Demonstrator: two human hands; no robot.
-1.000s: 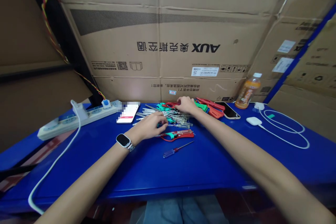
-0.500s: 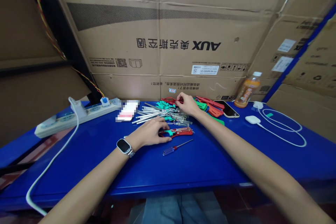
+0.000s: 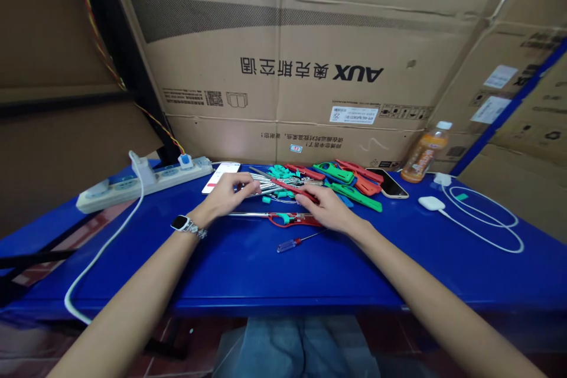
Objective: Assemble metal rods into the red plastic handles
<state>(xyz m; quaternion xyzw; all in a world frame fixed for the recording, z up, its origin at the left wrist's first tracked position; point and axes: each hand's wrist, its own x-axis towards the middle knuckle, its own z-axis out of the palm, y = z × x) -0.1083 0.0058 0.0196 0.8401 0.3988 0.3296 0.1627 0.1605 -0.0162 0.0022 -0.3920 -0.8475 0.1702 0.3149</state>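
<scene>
My left hand [image 3: 230, 192], with a watch on its wrist, rests on the blue table [image 3: 274, 277]. Its fingers curl in a pinch at the left end of a pile of thin metal shafts [image 3: 266, 186]; what they grip is unclear. My right hand [image 3: 326, 208] lies just right of it, fingers closed over a long red-handled tool [image 3: 295, 189] that points back-left into the pile. Right below both hands lies a red-and-teal tool [image 3: 290, 220] with a long metal shaft. A small blue-handled screwdriver [image 3: 289, 243] lies nearer to me.
Teal, green [image 3: 335, 173] and red [image 3: 361, 182] tools are heaped behind the hands. A white phone [image 3: 220, 175] lies left, a dark phone [image 3: 390, 184] right. Also there: a power strip [image 3: 146, 180], an orange bottle [image 3: 424, 155], a white charger [image 3: 429, 203] with cable, and cardboard boxes [image 3: 310, 71].
My right hand has come back from the far side of the pile toward me with the red tool. My left hand has moved left to the pile's end. The view shifted slightly.
</scene>
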